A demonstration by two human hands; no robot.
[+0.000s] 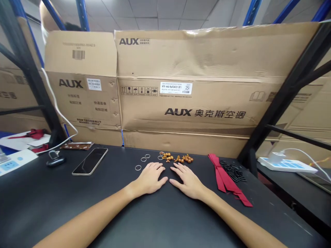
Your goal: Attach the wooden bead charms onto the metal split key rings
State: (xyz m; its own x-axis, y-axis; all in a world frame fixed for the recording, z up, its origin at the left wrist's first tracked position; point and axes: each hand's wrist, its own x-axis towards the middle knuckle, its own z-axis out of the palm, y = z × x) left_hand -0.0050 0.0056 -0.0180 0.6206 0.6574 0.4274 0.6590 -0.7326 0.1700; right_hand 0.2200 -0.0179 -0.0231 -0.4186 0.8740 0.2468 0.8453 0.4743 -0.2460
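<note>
My left hand lies flat on the black table, fingers stretched out, holding nothing. My right hand lies flat beside it, also with fingers extended and nothing in it. Just beyond the fingertips sit two clusters of small brown wooden beads. To the left of the beads lie three small metal rings. Right of my right hand is a bundle of red ribbons and a pile of black clasps.
A smartphone lies face up at the left, with a black clip-like object and a white cable further left. Large AUX cardboard boxes wall off the back. White power strips sit at far left and far right.
</note>
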